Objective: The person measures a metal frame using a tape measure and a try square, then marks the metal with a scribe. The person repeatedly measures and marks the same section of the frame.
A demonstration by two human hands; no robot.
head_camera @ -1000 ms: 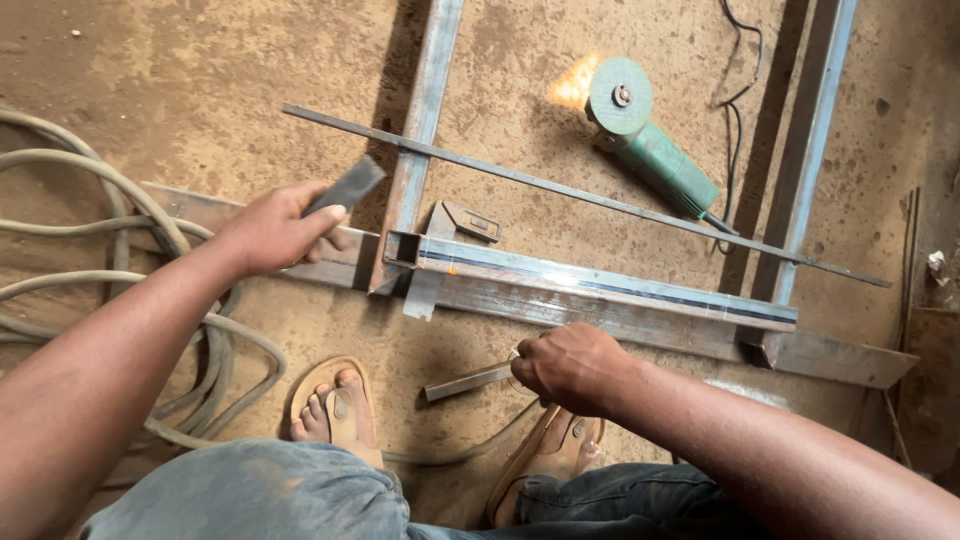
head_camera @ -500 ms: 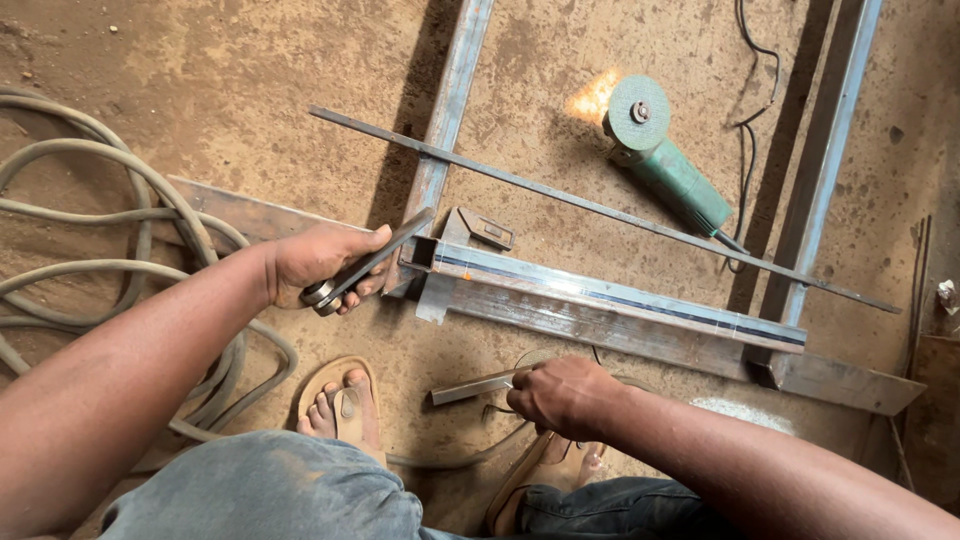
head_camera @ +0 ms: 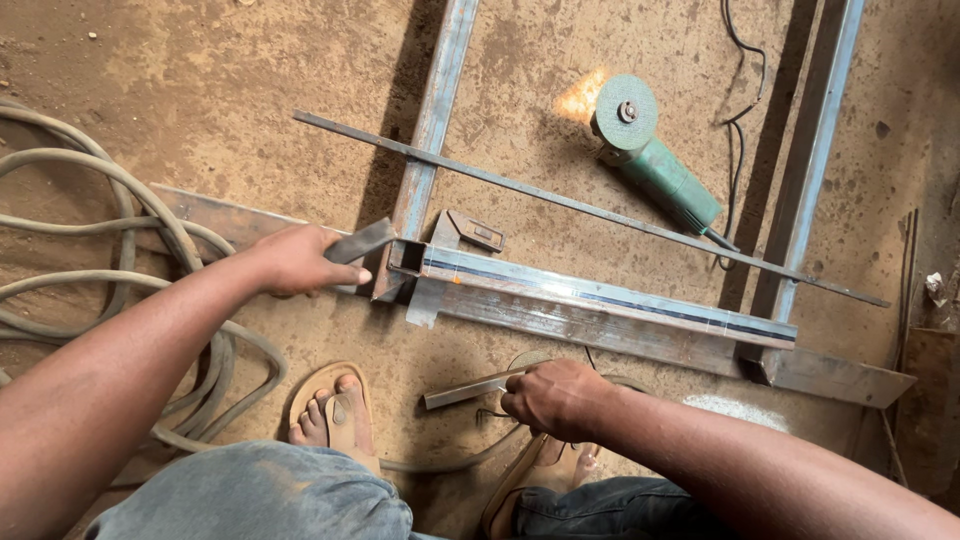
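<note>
1. Rectangular steel tube (head_camera: 600,300) is lying on the dirt floor (head_camera: 200,80), looking stiff, heavy and sharp-edged; it is best gripped mid-length.
2. Left hand (head_camera: 300,260) is closing round a dark flat tool (head_camera: 360,242) at the tube's open end.
3. Right hand (head_camera: 555,398) is gripping a short metal piece (head_camera: 465,390) below the tube.
4. Green angle grinder (head_camera: 650,160) is lying beyond the tube.

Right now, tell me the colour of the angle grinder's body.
Green, with a paler green disc guard; the angle grinder lies on the dirt floor, shown in the head view.

Dusty concrete floor (head_camera: 250,80) bears steel tubes (head_camera: 600,300), a green grinder (head_camera: 655,165), hoses (head_camera: 120,260).
</note>
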